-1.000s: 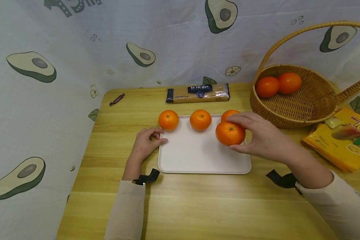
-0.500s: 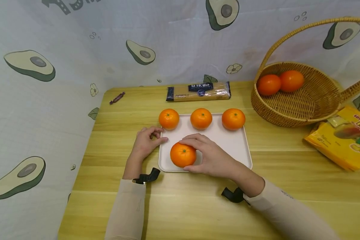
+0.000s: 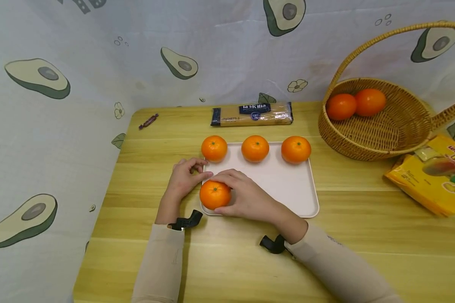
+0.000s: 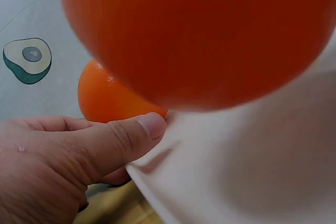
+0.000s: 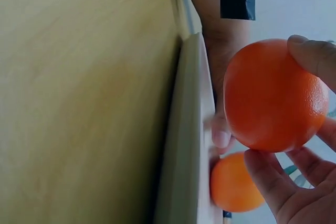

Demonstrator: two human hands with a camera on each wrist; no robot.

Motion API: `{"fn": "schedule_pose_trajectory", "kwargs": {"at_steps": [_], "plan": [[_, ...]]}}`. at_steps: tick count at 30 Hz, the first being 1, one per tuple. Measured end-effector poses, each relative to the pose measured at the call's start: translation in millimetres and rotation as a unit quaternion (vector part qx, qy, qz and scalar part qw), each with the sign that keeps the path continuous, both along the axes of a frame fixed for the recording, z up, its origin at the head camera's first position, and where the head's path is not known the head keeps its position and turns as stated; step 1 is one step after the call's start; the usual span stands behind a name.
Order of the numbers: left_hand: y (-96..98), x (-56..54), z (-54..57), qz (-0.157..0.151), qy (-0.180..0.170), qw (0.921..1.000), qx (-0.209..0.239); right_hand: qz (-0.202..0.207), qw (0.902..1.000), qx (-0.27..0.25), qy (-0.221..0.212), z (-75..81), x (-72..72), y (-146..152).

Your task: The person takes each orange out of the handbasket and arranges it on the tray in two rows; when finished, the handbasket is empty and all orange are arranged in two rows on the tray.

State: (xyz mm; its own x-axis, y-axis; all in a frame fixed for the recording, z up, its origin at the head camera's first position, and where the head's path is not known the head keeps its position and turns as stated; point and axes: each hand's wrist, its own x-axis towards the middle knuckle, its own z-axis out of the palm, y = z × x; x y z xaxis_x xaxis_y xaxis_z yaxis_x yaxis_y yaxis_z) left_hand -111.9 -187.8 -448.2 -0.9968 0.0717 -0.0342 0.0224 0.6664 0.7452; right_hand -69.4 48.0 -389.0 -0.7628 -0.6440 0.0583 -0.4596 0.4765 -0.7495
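Note:
My right hand [image 3: 248, 198] grips an orange [image 3: 215, 195] between thumb and fingertips, above the front left corner of a white rectangular tray [image 3: 280, 181]. In the right wrist view the held orange [image 5: 275, 95] hangs apart from the tray. My left hand [image 3: 183, 179] pinches the tray's left rim; in the left wrist view its thumb [image 4: 134, 132] lies over the edge, the fingers mostly hidden. Along the tray's far side sit a left orange [image 3: 214, 148], a middle orange [image 3: 255, 148] and a right orange [image 3: 296, 150].
A wicker basket [image 3: 379, 134] with a tall handle stands at the back right, two red-orange round fruits [image 3: 356, 104] inside. A yellow snack bag [image 3: 432, 176] leans beside it. Behind the tray lies a spaghetti pack [image 3: 252, 114]. A small wrapped candy [image 3: 148, 121] is at the back left.
My right hand has carried the orange leftward across the tray, from near the right orange to the front left corner. My left hand has stayed at the rim.

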Motion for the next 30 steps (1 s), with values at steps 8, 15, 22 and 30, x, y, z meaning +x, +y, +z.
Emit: {"fn": "schedule_pose_trajectory", "kwargs": {"at_steps": [8, 15, 22, 30], "plan": [[0.1, 0.0, 0.2, -0.002, 0.002, 1.0000, 0.001, -0.003, 0.9999, -0.001, -0.010, -11.0, 0.4, -7.8], [-0.2, -0.4, 0.6, 0.000, 0.001, 1.0000, -0.002, 0.007, 0.9999, 0.002, -0.011, -17.7, 2.2, -10.7], [0.4, 0.5, 2.5, 0.003, -0.003, 1.0000, -0.002, 0.010, 0.9999, 0.003, -0.011, -21.0, 1.7, -12.8], [0.4, 0.4, 0.8, 0.003, -0.007, 1.0000, 0.001, 0.007, 0.9996, 0.011, -0.024, -20.3, 2.4, -11.9]]}}
